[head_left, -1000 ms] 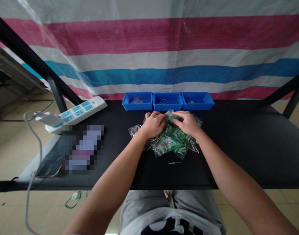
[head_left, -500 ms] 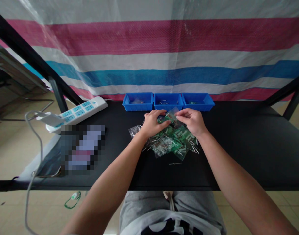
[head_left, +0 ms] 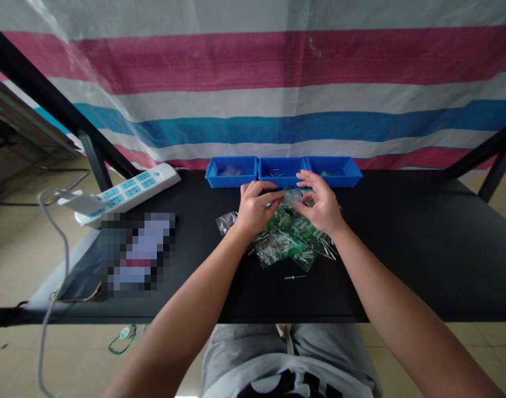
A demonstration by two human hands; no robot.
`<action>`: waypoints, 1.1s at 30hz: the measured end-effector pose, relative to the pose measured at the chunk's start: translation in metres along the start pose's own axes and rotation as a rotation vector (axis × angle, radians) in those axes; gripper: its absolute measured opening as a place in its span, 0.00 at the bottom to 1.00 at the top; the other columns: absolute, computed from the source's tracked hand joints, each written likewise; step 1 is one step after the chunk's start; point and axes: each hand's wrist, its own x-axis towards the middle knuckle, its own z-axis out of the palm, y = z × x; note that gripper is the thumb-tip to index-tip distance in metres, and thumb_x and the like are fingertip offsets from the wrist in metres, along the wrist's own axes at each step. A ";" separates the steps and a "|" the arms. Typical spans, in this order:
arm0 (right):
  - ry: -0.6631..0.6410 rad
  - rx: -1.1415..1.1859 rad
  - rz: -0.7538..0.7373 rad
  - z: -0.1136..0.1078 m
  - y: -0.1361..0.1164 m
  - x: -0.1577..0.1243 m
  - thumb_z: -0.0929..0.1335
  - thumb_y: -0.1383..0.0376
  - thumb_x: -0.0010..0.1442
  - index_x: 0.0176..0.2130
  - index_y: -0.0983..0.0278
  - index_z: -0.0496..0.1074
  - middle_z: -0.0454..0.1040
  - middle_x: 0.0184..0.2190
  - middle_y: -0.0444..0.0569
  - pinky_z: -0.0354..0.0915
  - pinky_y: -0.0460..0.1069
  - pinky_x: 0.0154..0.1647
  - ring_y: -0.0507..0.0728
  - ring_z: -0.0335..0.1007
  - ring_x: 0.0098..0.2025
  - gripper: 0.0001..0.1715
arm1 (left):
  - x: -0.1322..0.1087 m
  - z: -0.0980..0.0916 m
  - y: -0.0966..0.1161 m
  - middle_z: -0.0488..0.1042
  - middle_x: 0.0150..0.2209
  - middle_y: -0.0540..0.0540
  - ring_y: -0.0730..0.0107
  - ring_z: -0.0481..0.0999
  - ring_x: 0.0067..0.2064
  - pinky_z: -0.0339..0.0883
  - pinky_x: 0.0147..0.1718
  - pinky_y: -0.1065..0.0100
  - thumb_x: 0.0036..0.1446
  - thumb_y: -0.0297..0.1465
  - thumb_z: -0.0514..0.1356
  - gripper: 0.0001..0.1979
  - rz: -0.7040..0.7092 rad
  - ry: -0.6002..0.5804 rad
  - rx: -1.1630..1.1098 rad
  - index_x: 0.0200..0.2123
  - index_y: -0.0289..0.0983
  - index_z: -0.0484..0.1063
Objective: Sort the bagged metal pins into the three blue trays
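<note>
Left hand (head_left: 255, 209) and right hand (head_left: 321, 205), fingertips pinched on a small, crinkly clear plastic bag (head_left: 292, 197)

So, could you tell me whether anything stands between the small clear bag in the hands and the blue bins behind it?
Nothing visible does. The left hand and right hand pinch the small clear bag directly, above the pile of bagged parts; only a strip of bare black table separates it from the blue bins.

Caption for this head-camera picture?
Left hand and right hand hold a clear bag over a pile of bagged parts, before three blue trays.
</note>
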 end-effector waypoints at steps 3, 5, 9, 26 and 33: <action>-0.056 -0.110 -0.091 -0.001 -0.003 -0.001 0.72 0.62 0.52 0.40 0.59 0.75 0.74 0.51 0.52 0.69 0.52 0.39 0.60 0.70 0.51 0.14 | 0.000 -0.001 0.001 0.77 0.43 0.45 0.63 0.72 0.45 0.56 0.49 0.59 0.60 0.36 0.57 0.11 0.030 0.003 -0.011 0.37 0.44 0.80; -0.060 -0.155 -0.116 -0.001 -0.005 -0.001 0.71 0.61 0.54 0.32 0.60 0.75 0.77 0.43 0.51 0.68 0.52 0.38 0.59 0.72 0.46 0.06 | 0.001 -0.004 0.004 0.77 0.43 0.45 0.64 0.73 0.44 0.57 0.49 0.60 0.59 0.36 0.58 0.10 0.038 -0.011 -0.049 0.37 0.42 0.79; -0.038 -0.160 0.025 0.002 -0.006 -0.003 0.70 0.57 0.55 0.31 0.61 0.75 0.78 0.30 0.48 0.67 0.51 0.33 0.55 0.72 0.31 0.10 | 0.002 -0.007 0.011 0.78 0.37 0.45 0.66 0.74 0.40 0.60 0.46 0.62 0.60 0.37 0.57 0.11 -0.010 -0.123 -0.179 0.36 0.38 0.76; -0.030 0.166 0.189 -0.001 -0.007 -0.001 0.71 0.58 0.50 0.28 0.65 0.75 0.73 0.21 0.44 0.60 0.47 0.26 0.51 0.65 0.23 0.12 | 0.006 -0.006 0.013 0.76 0.26 0.48 0.70 0.72 0.30 0.62 0.31 0.70 0.54 0.43 0.56 0.17 -0.352 -0.243 -0.459 0.27 0.34 0.74; 0.066 0.265 0.407 -0.004 0.008 0.009 0.71 0.55 0.47 0.26 0.65 0.74 0.69 0.16 0.42 0.53 0.46 0.20 0.49 0.58 0.17 0.15 | 0.008 -0.004 0.003 0.79 0.33 0.45 0.65 0.76 0.36 0.66 0.42 0.64 0.56 0.37 0.56 0.11 -0.285 -0.032 -0.222 0.34 0.36 0.74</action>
